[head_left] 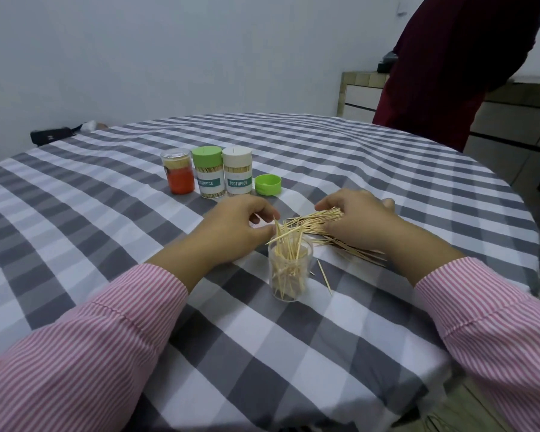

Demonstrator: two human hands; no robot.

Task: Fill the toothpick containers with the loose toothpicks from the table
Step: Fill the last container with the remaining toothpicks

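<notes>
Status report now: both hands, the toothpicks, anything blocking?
Right hand gripping toothpick bundle. Left hand curled beside open jar, partly filled. Nothing blocking.

On the checked table (262,353) an open clear container (290,272) stands part filled with toothpicks pointing up. Behind it the right hand (360,222) holds a bundle of loose toothpicks (317,221) over a scattered pile (353,249). The left hand (234,229) rests beside the container, fingers curled near the bundle's tips. Farther back stand an orange jar (178,174), a green-capped container (208,171), a white-capped container (237,171) and a loose green cap (268,184)
</notes>
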